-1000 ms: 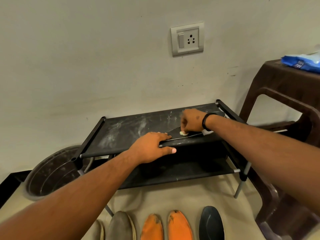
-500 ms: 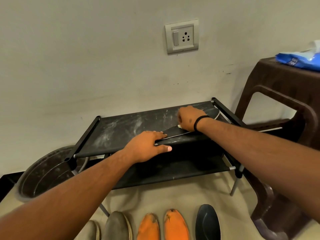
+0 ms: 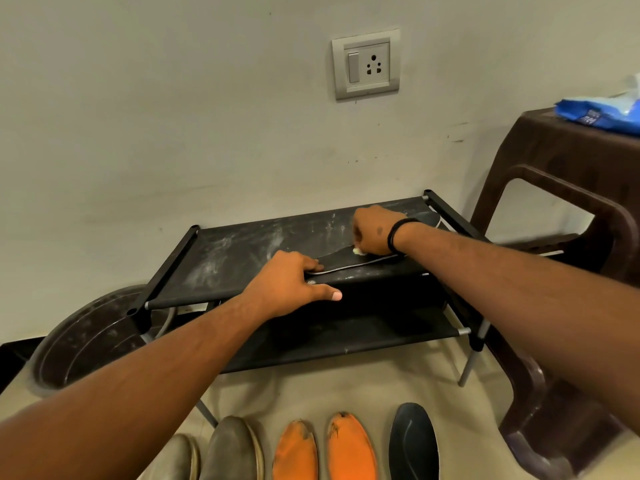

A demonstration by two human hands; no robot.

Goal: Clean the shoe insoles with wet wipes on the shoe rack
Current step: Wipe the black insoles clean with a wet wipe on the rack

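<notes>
White lettering on the blue wipes pack at upper right is too blurred to read. Mid-frame, a flat black insole with a pale edge lies on the dusty fabric top of the shoe rack. The left hand grips its near end, fingers curled over. The right hand pinches a small white wet wipe onto it, mostly hidden

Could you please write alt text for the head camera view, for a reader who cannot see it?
A person's right hand rubs a balled wet wipe on a black insole lying on a dusty black shoe rack, while the left hand holds the insole's near end. On the floor below lie grey, orange and black insoles.
</notes>
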